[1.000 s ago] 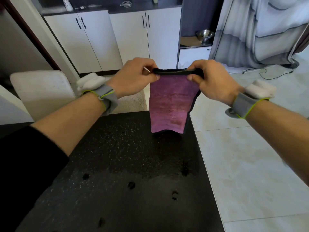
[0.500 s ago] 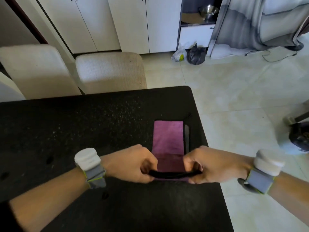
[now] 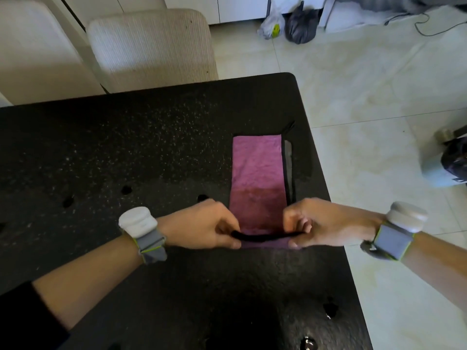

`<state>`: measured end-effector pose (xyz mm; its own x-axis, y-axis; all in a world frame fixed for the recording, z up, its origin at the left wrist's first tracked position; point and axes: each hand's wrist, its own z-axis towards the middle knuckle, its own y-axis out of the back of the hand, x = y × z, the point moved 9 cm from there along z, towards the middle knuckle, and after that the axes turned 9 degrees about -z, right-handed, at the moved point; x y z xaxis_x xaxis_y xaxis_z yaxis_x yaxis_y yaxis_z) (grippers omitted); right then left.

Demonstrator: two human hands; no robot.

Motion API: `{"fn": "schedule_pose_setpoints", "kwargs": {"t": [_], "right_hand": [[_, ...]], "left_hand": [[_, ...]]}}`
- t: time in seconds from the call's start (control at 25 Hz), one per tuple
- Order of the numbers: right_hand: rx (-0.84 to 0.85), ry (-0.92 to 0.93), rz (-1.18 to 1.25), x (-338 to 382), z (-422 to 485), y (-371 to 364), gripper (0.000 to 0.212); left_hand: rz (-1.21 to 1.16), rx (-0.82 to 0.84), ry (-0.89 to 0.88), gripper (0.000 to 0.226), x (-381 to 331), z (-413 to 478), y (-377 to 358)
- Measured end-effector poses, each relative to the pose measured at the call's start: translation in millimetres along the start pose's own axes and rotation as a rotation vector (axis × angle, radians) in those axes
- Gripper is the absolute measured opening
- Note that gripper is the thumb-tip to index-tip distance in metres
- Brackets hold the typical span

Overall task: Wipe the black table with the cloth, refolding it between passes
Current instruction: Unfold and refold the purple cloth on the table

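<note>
A: Nearest the camera, what is there?

B: Two bare forearms reach in over the speckled black stone tabletop [image 3: 151, 152], each wrist wearing a grey strap with a white puck-shaped device. Wet patches and a few dark droplets mark the near part of the surface.

A: And the hands?

B: The left hand [image 3: 202, 226] and the right hand [image 3: 326, 223] face each other, fingers [image 3: 228, 242] closed. Both pinch the near edge of the folded purple cloth with black trim [image 3: 257, 173], one at each corner, and that black edge is lifted a little off the surface between them.

A: Where does the cloth lie?

B: It runs away from the hands as a long strip, flat on the tabletop near its right edge. The half nearer the hands looks darker, the far half lighter. A black hem shows along its right side.

A: Beyond the tabletop?

B: Two pale upholstered chairs [image 3: 149, 46] stand at the far edge. Further off on the tiled floor [image 3: 366, 84], a white plastic bag [image 3: 271, 26] and a dark bag [image 3: 302, 27] sit beside white cabinets.
</note>
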<state>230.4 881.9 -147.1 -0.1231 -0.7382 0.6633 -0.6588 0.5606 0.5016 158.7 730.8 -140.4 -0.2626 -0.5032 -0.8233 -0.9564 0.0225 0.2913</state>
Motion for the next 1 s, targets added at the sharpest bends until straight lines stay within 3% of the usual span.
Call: {"fn": "schedule_pose_setpoints", "kwargs": {"t": [0.08, 0.2, 0.4, 0.56, 0.72, 0.88, 1.0], "right_hand": [[-0.171, -0.017, 0.109, -10, 8, 35, 0.021], [-0.434, -0.084, 0.287, -33, 25, 87, 0.007], [-0.687, -0.227, 0.239, -71, 63, 137, 0.007], [-0.719, -0.346, -0.01, -93, 87, 154, 0.008], [-0.718, -0.339, -0.133, -94, 106, 159, 0.018], [-0.571, -0.28, -0.372, -84, 122, 156, 0.046], [-0.469, -0.277, -0.557, -78, 127, 149, 0.056]], "left_hand": [[-0.144, -0.172, 0.012, 0.008, 3, 9, 36], [-0.294, -0.407, 0.018, 0.01, 12, 30, 87], [-0.125, -0.685, 0.114, 0.005, 33, 78, 147], [0.134, -0.698, 0.231, 0.007, 47, 109, 166], [0.288, -0.725, 0.268, 0.016, 50, 117, 172], [0.384, -0.595, 0.263, 0.041, 45, 129, 173], [0.472, -0.484, 0.259, 0.037, 34, 137, 171]]}}
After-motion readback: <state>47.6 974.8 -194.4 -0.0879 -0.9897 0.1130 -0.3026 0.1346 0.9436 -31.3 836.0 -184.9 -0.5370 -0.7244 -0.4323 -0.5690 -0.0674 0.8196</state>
